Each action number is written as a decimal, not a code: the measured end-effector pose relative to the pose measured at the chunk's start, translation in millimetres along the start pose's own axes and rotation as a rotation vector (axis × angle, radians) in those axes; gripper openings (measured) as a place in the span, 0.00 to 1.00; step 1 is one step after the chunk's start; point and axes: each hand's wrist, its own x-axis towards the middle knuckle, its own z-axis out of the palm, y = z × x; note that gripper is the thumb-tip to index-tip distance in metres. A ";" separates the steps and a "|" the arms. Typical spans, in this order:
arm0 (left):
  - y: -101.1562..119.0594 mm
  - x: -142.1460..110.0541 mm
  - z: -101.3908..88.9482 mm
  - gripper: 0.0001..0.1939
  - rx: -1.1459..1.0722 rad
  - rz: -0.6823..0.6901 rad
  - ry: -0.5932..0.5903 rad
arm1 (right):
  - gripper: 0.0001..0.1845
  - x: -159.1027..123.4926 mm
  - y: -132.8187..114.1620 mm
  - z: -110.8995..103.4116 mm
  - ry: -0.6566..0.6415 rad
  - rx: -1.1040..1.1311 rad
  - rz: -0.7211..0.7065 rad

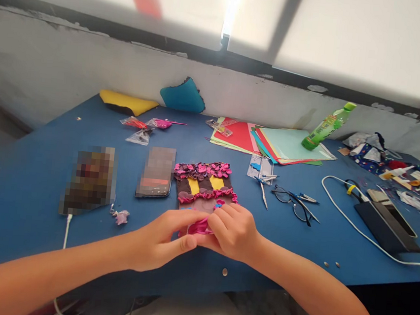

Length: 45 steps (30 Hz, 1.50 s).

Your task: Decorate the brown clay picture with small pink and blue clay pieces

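A craft panel (207,182) lies flat on the table, with dark pink petal-like pieces along its far edge, yellow patches on a dark band and a ruffled magenta strip across it. Over its near end, both hands meet around a glossy pink ruffled piece (200,227), whose material I cannot make out. My left hand (167,237) has its fingers stretched over the piece and its thumb on the near side, closed on it. My right hand (233,231) curls its fingers down onto the same piece from the right. Part of the panel is hidden beneath the hands.
A phone (156,172) and a blurred device (92,178) with a white cable lie left. Rightward are compasses (263,190), eyeglasses (294,205) and a black power bank (385,226). Behind, a green bottle (326,129) leans over coloured paper sheets (286,140).
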 end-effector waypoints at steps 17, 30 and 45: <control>5.8 -1.9 1.9 0.24 -0.064 -0.025 0.204 | 0.21 -3.0 -0.1 1.5 -0.145 -0.038 0.016; 2.0 0.5 -1.9 0.21 -0.002 0.035 0.081 | 0.23 -3.0 0.8 -1.0 -0.115 0.004 0.008; -8.7 4.6 -7.3 0.23 -0.550 -0.287 0.203 | 0.22 0.3 10.5 -3.7 -0.126 0.039 0.003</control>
